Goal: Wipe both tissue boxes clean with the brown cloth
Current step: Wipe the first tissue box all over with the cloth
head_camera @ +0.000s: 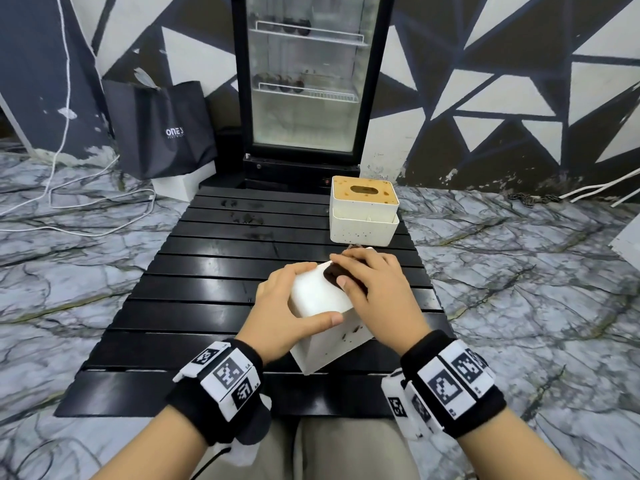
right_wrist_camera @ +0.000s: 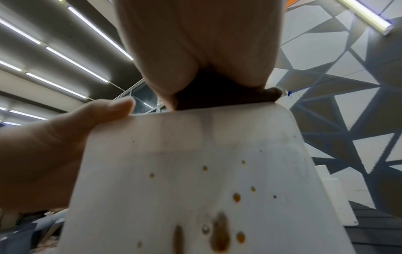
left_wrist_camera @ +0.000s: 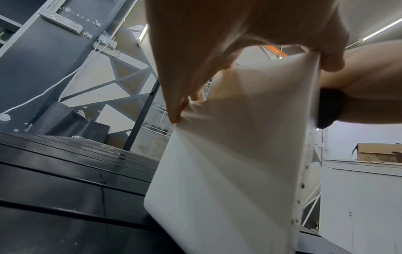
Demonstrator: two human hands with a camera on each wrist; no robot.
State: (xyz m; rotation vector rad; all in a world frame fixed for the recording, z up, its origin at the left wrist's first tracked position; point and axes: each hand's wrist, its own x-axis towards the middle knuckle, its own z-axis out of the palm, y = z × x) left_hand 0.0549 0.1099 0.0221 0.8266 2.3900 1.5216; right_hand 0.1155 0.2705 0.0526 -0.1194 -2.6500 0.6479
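Note:
The near white tissue box (head_camera: 332, 344) stands tilted on one edge at the front middle of the black slatted table (head_camera: 207, 289). My left hand (head_camera: 322, 293) grips it, fingers on the far side and thumb (right_wrist_camera: 113, 106) on the near edge. My right hand (head_camera: 346, 270) holds the brown cloth (head_camera: 333, 273) down on the box's upper face. In the right wrist view the cloth (right_wrist_camera: 217, 96) bunches under my palm, and brown drip stains (right_wrist_camera: 219, 237) dot the box's side. The second tissue box (head_camera: 363, 211), white with a spotted wooden lid, stands at the back right.
Dark smears mark the table slats (head_camera: 242, 220) at the back middle. A glass-door fridge (head_camera: 304, 81) stands just behind the table, with a black bag (head_camera: 162, 129) to its left. White cables (head_camera: 69, 202) lie on the marble floor at the left.

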